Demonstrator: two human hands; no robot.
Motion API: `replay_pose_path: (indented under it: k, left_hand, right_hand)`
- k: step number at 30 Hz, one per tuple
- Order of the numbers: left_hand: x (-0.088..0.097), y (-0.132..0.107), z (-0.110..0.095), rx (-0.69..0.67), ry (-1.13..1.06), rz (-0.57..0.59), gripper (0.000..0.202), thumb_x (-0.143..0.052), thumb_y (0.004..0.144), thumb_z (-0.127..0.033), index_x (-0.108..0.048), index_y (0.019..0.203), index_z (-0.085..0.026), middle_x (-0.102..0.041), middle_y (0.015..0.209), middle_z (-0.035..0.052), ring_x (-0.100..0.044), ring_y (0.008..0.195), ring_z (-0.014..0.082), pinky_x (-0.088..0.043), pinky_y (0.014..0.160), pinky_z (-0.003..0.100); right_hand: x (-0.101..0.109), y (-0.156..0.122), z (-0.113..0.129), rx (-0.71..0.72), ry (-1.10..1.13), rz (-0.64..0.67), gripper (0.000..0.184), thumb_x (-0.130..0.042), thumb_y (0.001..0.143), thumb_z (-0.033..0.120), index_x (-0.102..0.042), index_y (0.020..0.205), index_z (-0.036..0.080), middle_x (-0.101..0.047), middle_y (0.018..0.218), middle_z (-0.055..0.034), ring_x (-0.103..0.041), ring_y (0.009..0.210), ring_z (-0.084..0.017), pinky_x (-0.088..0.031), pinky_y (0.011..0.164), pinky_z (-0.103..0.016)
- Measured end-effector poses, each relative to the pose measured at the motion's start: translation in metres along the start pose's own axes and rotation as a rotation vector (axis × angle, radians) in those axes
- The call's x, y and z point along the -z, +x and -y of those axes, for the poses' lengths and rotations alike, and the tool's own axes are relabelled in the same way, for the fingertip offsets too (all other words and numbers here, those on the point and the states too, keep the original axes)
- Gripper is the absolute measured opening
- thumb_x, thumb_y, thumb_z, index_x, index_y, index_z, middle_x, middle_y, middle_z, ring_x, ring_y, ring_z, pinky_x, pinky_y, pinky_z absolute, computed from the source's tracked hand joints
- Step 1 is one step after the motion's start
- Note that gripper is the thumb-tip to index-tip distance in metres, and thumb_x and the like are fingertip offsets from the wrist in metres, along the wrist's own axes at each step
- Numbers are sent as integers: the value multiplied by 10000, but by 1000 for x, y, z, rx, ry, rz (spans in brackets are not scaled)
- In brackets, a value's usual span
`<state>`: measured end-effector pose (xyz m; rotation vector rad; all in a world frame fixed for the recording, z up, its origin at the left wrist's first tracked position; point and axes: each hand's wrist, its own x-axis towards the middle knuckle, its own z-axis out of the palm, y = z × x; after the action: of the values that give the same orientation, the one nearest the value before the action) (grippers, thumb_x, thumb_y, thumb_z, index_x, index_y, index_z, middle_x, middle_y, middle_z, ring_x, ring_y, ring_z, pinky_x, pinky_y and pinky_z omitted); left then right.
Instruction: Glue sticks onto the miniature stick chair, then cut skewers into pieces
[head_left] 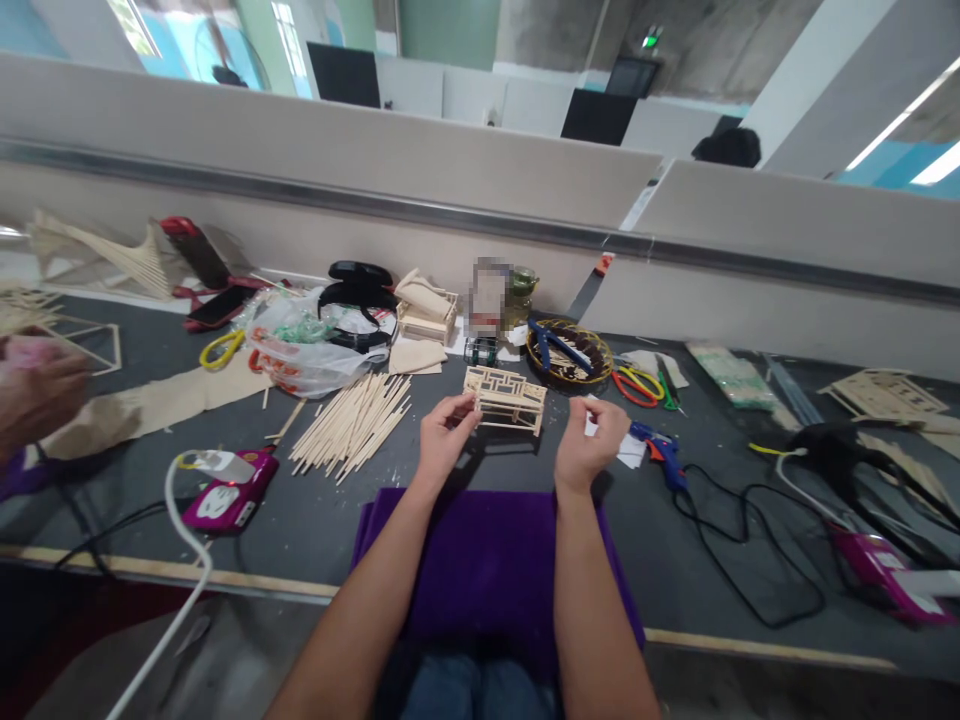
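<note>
A small bench-like model (506, 398) made of thin wooden sticks sits before me, with a lattice back. My left hand (448, 432) pinches its left end between thumb and fingers. To the right of the model, apart from it, my right hand (592, 442) is closed with the fingertips together; whatever they hold, if anything, is too small to make out. Close by that hand lie white paper (631, 448) and a blue glue gun (664, 452) with a black cord. Loose wooden sticks (351, 425) are piled to the left. A purple cloth (487, 570) lies under my forearms.
At the back stand a wicker basket (606, 350) with blue pliers (555, 345), a plastic bag (296, 350) and another stick model (427, 318). Yellow-handled scissors (637, 385) lie right. Pink power strips (232, 492) sit both sides. Another person's hand (41, 390) is far left.
</note>
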<state>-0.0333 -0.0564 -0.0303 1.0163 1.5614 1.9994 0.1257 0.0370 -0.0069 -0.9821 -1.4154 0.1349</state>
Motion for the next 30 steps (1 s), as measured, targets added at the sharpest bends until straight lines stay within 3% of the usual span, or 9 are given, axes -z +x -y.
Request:
replay_pose_path:
  k: [3, 8, 12, 16, 21, 24, 27, 30]
  left_hand:
    - [1, 1, 0, 22, -11, -8, 298, -743, 704, -319, -732, 963, -173, -690, 837, 40, -631, 713, 136, -507, 629, 240]
    - [2, 2, 2, 33, -21, -21, 331, -746, 704, -347, -728, 988, -179, -685, 845, 38, -621, 713, 133, -503, 622, 240]
    - [2, 3, 4, 51, -39, -33, 346, -754, 691, -355, -726, 984, -173, -680, 841, 39, -616, 710, 135, -504, 627, 251]
    - [2, 4, 4, 66, -39, -37, 363, -754, 686, -367, -723, 988, -168, -687, 845, 44, -616, 717, 140, -502, 634, 259]
    - [6, 6, 6, 69, 3, -30, 378, -729, 707, -358, -712, 1029, -162, -696, 878, 51, -620, 730, 140, -504, 638, 257]
    - [10, 8, 10, 44, 30, -33, 352, -711, 707, -327, -709, 1017, -161, -706, 882, 53, -634, 768, 150, -514, 686, 268]
    - [13, 11, 13, -3, 80, -54, 298, -675, 716, -291, -703, 986, -168, -714, 882, 50, -644, 800, 160, -515, 709, 272]
    - [18, 13, 16, -35, 161, -91, 245, -620, 742, -250, -689, 967, -180, -713, 872, 41, -648, 807, 161, -504, 701, 263]
  right_hand:
    - [1, 2, -13, -188, 55, -24, 305, -530, 875, 441, -582, 987, 162, -632, 990, -117, -569, 801, -186, -450, 713, -320]
    - [-3, -4, -28, -511, 20, 260, 315, -446, 857, 445, -613, 799, 185, -582, 565, -7, -553, 552, -170, -438, 624, -301]
    - [-12, -11, -36, -617, 143, 372, 216, -516, 731, 345, -569, 872, 190, -681, 778, -41, -600, 562, -148, -461, 583, -276]
    - [-21, -17, -36, -771, 336, 547, 229, -539, 694, 376, -590, 809, 186, -639, 635, -1, -557, 465, -138, -432, 461, -252]
    - [-25, -22, -25, -796, 498, 586, 316, -600, 702, 422, -680, 866, 164, -672, 644, -14, -575, 520, -150, -481, 508, -273]
    - [-27, -25, -22, -759, 510, 575, 386, -603, 720, 422, -717, 959, 142, -716, 754, -39, -598, 583, -150, -500, 563, -281]
    - [-29, -28, -23, -714, 530, 648, 458, -598, 740, 416, -706, 1098, 153, -743, 894, -55, -643, 694, -166, -527, 651, -304]
    - [-32, -34, -24, -630, 555, 723, 450, -597, 735, 372, -707, 1124, 175, -742, 1031, -65, -675, 865, -206, -536, 790, -355]
